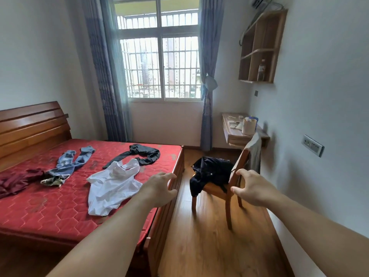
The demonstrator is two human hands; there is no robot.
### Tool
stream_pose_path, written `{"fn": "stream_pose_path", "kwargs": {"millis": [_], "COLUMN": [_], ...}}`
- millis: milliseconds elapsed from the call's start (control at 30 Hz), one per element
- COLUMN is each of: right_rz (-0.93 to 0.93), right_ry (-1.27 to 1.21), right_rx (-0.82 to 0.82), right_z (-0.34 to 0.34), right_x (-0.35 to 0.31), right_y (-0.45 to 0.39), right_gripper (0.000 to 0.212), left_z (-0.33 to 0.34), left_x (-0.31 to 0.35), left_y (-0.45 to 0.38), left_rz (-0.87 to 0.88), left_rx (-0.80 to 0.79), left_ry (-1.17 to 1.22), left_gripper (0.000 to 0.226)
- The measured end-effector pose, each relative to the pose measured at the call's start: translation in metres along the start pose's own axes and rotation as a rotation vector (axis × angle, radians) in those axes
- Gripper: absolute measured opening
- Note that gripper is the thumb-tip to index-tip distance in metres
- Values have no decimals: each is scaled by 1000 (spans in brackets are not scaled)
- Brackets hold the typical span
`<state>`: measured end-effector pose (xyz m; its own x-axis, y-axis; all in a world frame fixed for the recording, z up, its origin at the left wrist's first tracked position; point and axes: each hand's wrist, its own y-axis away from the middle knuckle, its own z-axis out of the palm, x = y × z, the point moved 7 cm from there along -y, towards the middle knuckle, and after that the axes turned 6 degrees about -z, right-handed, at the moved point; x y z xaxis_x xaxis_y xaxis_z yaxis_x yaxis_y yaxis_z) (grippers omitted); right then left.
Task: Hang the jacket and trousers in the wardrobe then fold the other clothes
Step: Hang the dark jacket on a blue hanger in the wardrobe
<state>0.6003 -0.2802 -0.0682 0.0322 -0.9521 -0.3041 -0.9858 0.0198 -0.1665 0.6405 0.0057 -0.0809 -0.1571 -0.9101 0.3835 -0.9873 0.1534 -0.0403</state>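
Both hands were held out empty, fingers loosely curled, nothing gripped. The left hand (157, 188) was over the near right edge of the bed (60, 208); the right hand (252, 187) was in front of the chair (231, 188) back, contact with the wood not determinable.

Step judged: the start of the hanging step, with the reach directed at the jacket (209, 172), dark and bunched on the chair seat, one part draped over the seat's front edge. Next move, as judged: the jacket to be gripped at collar or shoulders and lifted clear of the seat so it is not dragged.

On the bed, left of the hands: a white shirt (113, 186) nearest, dark trousers (139, 154) beyond it, jeans (72, 160) farther left, a maroon garment (16, 180) at the left edge, a small patterned item (53, 180) beside it. Which pair was meant for hanging could not be settled; the dark pair was assumed.

A pale garment (255, 150) was hung over the chair back.

Not in view: the wardrobe and any hanger. The maroon garment was cut off by the frame. The jacket's collar and sleeves could not be made out in the bunched cloth.
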Motion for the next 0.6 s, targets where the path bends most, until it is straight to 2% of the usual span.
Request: {"fn": "stream_pose_path", "kwargs": {"millis": [200, 600], "right_rz": [26, 75], "right_ry": [-89, -66], "right_rx": [-59, -43], "right_z": [29, 22], "right_x": [62, 149], "right_y": [-122, -313], "right_gripper": [64, 65], "left_z": [29, 55], "left_x": [25, 95], "left_y": [-129, -347], "left_rz": [-7, 84], "left_rx": [-64, -77], "left_ry": [-76, -59], "left_gripper": [58, 53]}}
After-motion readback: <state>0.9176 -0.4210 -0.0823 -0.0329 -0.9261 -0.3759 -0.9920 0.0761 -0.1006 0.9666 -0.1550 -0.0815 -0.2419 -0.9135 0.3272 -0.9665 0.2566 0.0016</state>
